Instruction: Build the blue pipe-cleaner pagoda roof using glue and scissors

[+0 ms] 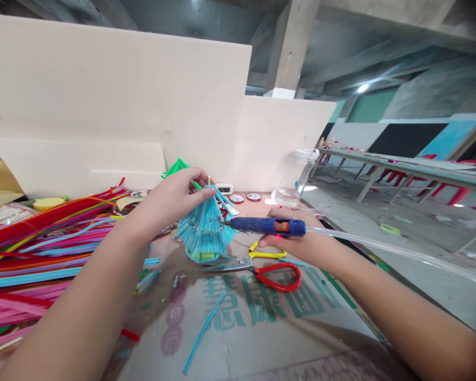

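Your table [262, 338] is covered with printed cardboard. On it you have a heap of coloured pipe cleaners [35, 248] at the left, red-handled scissors [262, 270] in the middle, a loose blue strip [204, 330] nearer you, and a clear jar [295, 177] at the far edge.

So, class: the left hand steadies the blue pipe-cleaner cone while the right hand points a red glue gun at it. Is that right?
Not quite. The glue gun in the right hand is blue, not red, as the head view shows. The left hand does steady the blue pipe-cleaner cone.
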Demonstrator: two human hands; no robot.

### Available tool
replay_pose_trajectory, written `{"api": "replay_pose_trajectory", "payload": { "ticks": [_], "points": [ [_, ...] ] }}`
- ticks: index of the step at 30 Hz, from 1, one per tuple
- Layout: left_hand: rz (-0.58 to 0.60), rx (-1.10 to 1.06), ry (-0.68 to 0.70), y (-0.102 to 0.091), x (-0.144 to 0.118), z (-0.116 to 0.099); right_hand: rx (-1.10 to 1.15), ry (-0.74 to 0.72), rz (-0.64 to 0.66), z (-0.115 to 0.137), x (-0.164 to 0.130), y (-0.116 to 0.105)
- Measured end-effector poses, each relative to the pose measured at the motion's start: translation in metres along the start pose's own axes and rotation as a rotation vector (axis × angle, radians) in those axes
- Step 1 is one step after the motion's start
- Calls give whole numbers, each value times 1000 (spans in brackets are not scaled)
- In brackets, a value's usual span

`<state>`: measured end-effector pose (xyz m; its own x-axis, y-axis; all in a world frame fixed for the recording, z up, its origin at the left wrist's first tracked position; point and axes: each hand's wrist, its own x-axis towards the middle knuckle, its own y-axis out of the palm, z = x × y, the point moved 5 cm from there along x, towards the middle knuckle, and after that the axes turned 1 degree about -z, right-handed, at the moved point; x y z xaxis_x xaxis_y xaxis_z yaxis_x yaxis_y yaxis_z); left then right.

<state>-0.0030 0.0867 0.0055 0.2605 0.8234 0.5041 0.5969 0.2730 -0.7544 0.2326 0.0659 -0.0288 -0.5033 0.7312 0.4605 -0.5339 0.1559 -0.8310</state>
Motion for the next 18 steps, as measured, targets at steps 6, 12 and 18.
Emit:
{"api": "replay_pose_trajectory", "payload": {
  "ticks": [6,12,18],
  "points": [
    [-4,-5,-6,-1,-1,-1,-18,-11,1,-2,-1,1],
    [1,1,-5,-1,-1,-2,3,-38,11,1,-1,-1],
    [-5,9,-8,-1,-2,-3,-7,-36,33,0,-2,-2]
  ]
}}
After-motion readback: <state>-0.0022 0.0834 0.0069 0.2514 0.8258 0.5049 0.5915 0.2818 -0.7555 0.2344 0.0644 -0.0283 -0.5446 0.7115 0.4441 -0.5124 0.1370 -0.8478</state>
